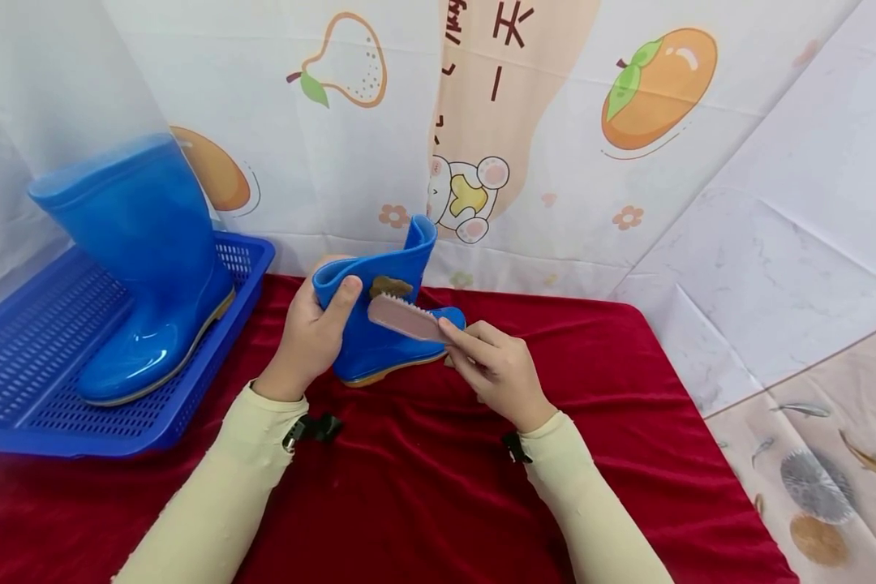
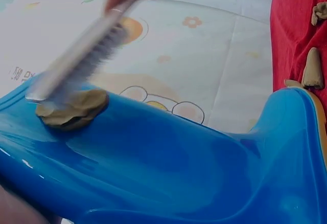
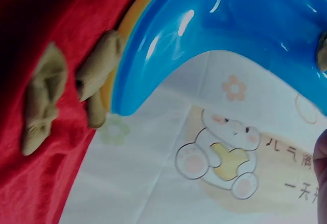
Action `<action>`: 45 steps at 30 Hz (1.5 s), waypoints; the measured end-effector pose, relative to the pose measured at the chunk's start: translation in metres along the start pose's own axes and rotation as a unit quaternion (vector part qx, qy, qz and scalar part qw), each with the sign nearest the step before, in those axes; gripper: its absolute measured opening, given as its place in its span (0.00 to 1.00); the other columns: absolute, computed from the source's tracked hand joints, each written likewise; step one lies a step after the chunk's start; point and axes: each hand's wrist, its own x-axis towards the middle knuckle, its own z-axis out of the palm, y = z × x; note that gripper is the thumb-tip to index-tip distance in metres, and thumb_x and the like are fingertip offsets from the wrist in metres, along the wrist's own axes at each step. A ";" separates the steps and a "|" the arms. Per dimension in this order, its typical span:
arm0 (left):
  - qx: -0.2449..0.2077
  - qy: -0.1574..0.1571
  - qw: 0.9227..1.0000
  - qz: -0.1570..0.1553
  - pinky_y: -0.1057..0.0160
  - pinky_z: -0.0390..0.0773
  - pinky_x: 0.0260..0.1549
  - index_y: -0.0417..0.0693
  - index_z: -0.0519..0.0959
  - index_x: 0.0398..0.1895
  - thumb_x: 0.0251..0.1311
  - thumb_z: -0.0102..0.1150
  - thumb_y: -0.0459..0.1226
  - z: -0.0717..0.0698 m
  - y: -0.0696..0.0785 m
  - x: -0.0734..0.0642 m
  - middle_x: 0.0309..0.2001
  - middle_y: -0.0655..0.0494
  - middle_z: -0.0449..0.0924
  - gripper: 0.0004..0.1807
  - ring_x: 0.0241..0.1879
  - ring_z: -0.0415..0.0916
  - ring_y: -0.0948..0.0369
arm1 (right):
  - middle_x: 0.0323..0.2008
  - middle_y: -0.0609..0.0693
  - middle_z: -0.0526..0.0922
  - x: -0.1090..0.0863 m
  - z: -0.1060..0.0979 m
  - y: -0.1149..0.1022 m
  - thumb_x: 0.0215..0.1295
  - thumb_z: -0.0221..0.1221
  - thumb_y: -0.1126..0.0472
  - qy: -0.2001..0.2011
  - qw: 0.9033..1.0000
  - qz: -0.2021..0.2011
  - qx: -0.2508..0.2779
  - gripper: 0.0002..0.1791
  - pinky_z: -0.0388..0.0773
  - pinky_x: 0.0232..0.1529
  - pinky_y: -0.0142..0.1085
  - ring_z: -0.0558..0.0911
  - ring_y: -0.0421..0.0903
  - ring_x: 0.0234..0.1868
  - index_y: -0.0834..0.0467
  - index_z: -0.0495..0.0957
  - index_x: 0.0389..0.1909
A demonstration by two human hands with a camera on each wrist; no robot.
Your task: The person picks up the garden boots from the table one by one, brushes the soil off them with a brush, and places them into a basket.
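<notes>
A blue rain boot (image 1: 372, 345) with a yellowish sole stands on the red cloth, its shaft bent at the top. My left hand (image 1: 308, 337) grips the shaft's rim, thumb outside. A lump of brown mud-like clay (image 1: 390, 287) sticks to the upper shaft; the left wrist view shows this clay lump (image 2: 74, 110) close up. My right hand (image 1: 498, 371) holds a pinkish scrubbing brush (image 1: 407, 318) by its handle. The bristles face the boot, at the lump's edge; in the left wrist view the brush (image 2: 82, 55) is blurred and partly covers the lump.
At the left, a second blue boot (image 1: 149, 268) stands in a blue plastic basket (image 1: 182, 418). Several brown clay pieces (image 3: 46, 101) lie on the red cloth (image 1: 423, 487) by the boot's toe. A printed white curtain (image 1: 555, 203) hangs behind the table.
</notes>
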 end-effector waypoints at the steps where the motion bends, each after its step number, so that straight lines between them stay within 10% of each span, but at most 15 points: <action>1: 0.003 -0.010 1.000 0.003 0.64 0.78 0.53 0.36 0.72 0.62 0.79 0.50 0.42 0.001 0.000 -0.001 0.51 0.49 0.79 0.20 0.51 0.77 0.55 | 0.33 0.48 0.82 0.001 0.000 -0.001 0.62 0.69 0.72 -0.001 1.000 -0.010 0.001 0.32 0.67 0.22 0.27 0.75 0.39 0.24 0.52 0.79 0.68; 7: 0.018 -0.060 0.998 0.017 0.64 0.77 0.50 0.36 0.73 0.60 0.78 0.52 0.43 0.007 0.001 -0.002 0.50 0.49 0.79 0.20 0.48 0.75 0.55 | 0.33 0.49 0.82 0.004 -0.001 -0.006 0.62 0.70 0.71 0.017 1.000 -0.018 -0.009 0.32 0.67 0.22 0.27 0.81 0.38 0.27 0.52 0.79 0.68; 25: 0.000 0.013 1.000 0.002 0.63 0.77 0.55 0.36 0.71 0.63 0.79 0.50 0.43 -0.003 -0.003 0.000 0.53 0.47 0.79 0.21 0.53 0.77 0.53 | 0.30 0.48 0.81 0.000 0.004 0.002 0.68 0.65 0.67 0.049 0.997 0.037 -0.047 0.22 0.63 0.18 0.28 0.69 0.40 0.20 0.54 0.83 0.62; 45: -0.007 -0.039 0.999 0.016 0.64 0.77 0.53 0.36 0.73 0.60 0.78 0.51 0.41 0.012 0.002 -0.004 0.50 0.48 0.79 0.19 0.49 0.76 0.55 | 0.17 0.44 0.69 0.004 -0.002 -0.008 0.71 0.61 0.61 0.071 0.996 -0.052 -0.018 0.20 0.60 0.17 0.28 0.63 0.38 0.17 0.53 0.84 0.62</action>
